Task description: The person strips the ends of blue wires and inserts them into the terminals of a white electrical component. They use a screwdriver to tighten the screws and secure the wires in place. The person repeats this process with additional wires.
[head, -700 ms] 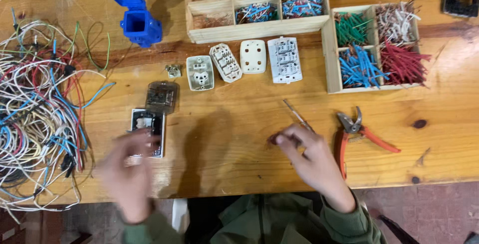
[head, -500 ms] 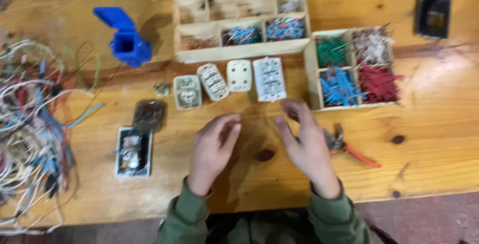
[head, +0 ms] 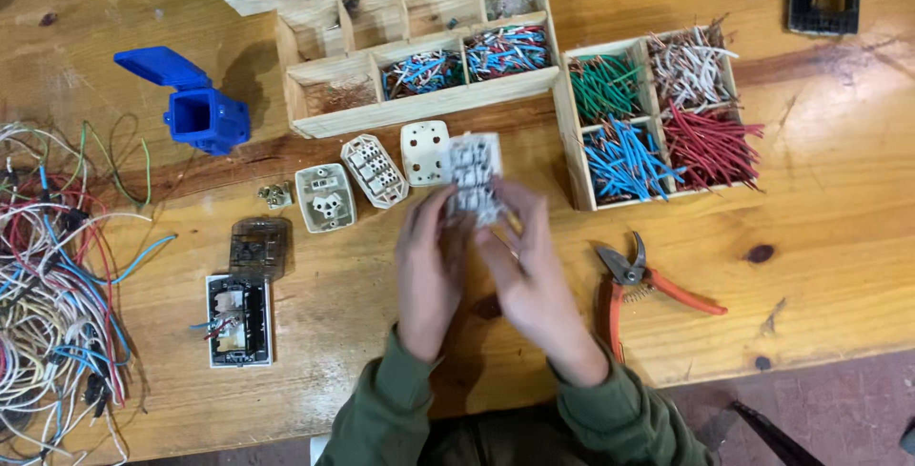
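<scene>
Wooden workbench [head: 820, 237], seen from the head camera, carries parts for electrical fittings. Both hands meet at its middle: the left hand [head: 429, 271] and the right hand [head: 529, 271] are pressed in from either side, pinching a white socket insert [head: 474, 177] between fingertips, lifted slightly off the wood and held just in front of the row it belongs to. That row, left of the hands, holds three more white inserts [head: 374, 172] lying face up, with a small brass terminal [head: 277, 195] beyond. Behind stands a divided wooden tray [head: 419, 104] of short cut wires; a second tray [head: 572, 151] to the right holds green, white, blue and red lengths. Red-handled cutters [head: 648, 285] lie near the right wrist, untouched. To the left sit a blue socket housing [head: 195, 104], a smoky clear cover [head: 259, 247], a wired switch frame [head: 238, 321] and a tangle of loose wire [head: 52, 294]. Judgement: the grip appears secure; the insert would be best kept square to the eye with its terminals facing up, thumbs off the screw holes. The clamped face is hidden.
</scene>
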